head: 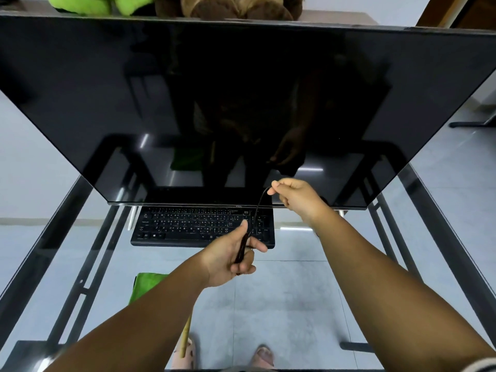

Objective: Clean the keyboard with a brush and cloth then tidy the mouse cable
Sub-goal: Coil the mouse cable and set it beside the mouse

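A black keyboard (188,226) lies on the glass table (308,277) under the lower edge of a large dark screen. My left hand (230,253) grips a bundle of folded black mouse cable (243,249) just in front of the keyboard's right end. From that bundle a single strand of cable rises to my right hand (298,197), which pinches it between thumb and fingers above the keyboard's right end. The mouse itself is not in sight. A green cloth (146,285) lies near my left forearm, and a wooden brush handle (185,339) shows below that arm.
The big black screen (241,103) fills the upper half of the view and stands close behind the keyboard. Plush toys, one green (102,4) and one brown (236,6), sit behind its top edge. Dark metal table frame bars (88,253) run down both sides under the glass.
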`<action>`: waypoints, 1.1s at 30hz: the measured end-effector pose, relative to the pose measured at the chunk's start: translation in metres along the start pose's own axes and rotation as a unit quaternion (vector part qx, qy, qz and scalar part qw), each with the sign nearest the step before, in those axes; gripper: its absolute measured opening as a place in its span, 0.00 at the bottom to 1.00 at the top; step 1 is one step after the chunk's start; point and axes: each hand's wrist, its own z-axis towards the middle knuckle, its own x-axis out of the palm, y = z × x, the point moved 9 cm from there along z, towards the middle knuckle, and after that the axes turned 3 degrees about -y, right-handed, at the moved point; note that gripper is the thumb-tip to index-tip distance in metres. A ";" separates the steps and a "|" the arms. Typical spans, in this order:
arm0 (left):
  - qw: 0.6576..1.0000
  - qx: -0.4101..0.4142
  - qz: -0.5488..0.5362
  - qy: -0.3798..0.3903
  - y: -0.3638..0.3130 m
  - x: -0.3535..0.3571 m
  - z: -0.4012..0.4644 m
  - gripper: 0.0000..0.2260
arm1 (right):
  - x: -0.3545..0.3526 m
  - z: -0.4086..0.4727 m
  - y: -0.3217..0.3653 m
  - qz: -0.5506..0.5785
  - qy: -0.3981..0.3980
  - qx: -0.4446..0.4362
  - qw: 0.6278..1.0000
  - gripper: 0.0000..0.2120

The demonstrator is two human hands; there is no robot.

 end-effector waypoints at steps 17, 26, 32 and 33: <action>0.929 0.082 -0.325 0.154 -0.048 0.001 -0.008 0.19 | 0.044 -0.031 -0.042 -0.022 0.163 0.010 0.986 0.09; 0.915 0.072 -0.335 0.212 -0.055 0.010 -0.006 0.20 | 0.045 -0.039 -0.014 0.053 0.198 -0.018 0.978 0.10; 0.919 0.069 -0.331 0.201 -0.054 0.011 -0.006 0.19 | 0.046 -0.039 -0.012 0.055 0.193 -0.022 0.979 0.10; 0.919 0.068 -0.331 0.201 -0.054 0.011 -0.006 0.19 | 0.047 -0.040 -0.011 0.053 0.198 -0.021 0.978 0.08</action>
